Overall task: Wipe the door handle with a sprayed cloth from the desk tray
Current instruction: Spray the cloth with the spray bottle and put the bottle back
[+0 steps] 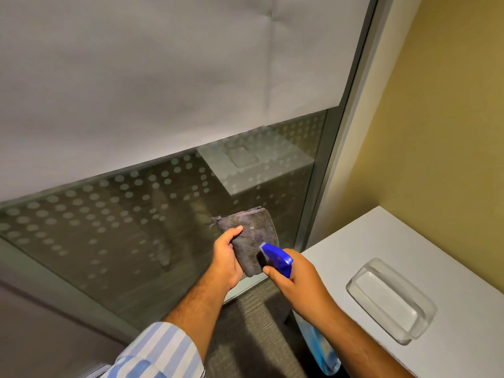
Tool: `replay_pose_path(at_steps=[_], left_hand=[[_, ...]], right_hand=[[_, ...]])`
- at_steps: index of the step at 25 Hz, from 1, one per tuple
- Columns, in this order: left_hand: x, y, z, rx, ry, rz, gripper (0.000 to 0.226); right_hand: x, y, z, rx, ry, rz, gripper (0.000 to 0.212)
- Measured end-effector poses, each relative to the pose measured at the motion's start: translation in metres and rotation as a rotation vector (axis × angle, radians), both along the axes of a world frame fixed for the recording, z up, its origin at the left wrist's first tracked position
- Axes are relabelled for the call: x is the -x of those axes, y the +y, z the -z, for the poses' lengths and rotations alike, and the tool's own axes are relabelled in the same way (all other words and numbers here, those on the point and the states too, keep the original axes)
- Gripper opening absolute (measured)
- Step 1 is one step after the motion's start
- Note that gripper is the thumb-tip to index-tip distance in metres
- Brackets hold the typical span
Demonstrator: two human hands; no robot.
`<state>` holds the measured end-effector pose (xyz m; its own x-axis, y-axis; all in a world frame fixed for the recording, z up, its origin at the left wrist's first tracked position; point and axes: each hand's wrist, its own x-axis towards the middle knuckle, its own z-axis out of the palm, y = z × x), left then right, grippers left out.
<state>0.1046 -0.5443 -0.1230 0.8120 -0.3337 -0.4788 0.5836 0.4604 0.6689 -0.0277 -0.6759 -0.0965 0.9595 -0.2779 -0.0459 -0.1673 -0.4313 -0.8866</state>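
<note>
My left hand (226, 257) holds a folded grey cloth (252, 236) upright in front of the glass wall. My right hand (297, 279) grips a spray bottle (276, 257) with a blue trigger head, its nozzle pointing at the cloth from a few centimetres away. The bottle's clear blue body (321, 347) hangs below my right wrist. A clear plastic tray (390, 301) lies on the white desk (354, 249) at the right, with nothing in it. No door handle is in view.
A glass wall (122, 214) with a dotted frosted pattern and a lowered white blind (163, 77) fills the left and centre. Its metal frame (341, 132) meets a yellow wall (436, 118) at the right. Dark carpet (253, 336) lies below.
</note>
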Motion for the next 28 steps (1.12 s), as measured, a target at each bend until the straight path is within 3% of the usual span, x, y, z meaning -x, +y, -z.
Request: replay_pose_path(at_steps=[4,8,15,23,28], left_hand=[[0.005,-0.004,-0.004,-0.032,-0.004,-0.046,0.034],[0.010,-0.015,-0.005,-0.069,-0.004,-0.035,0.040],[0.010,-0.040,0.006,-0.050,-0.008,0.020,0.046],[0.012,-0.078,0.025,0.011,0.008,0.101,0.029],[0.023,-0.105,0.037,0.003,0.022,0.170,0.033]], right_hand=[[0.005,-0.014,0.007,-0.037,0.005,0.059,0.035],[0.007,-0.029,0.013,-0.037,-0.013,0.086,0.023],[0.028,-0.066,0.017,-0.127,-0.069,0.039,0.028],[0.070,-0.160,0.010,-0.432,-0.252,0.572,0.034],[0.097,-0.235,0.023,-0.414,-0.336,0.797,0.035]])
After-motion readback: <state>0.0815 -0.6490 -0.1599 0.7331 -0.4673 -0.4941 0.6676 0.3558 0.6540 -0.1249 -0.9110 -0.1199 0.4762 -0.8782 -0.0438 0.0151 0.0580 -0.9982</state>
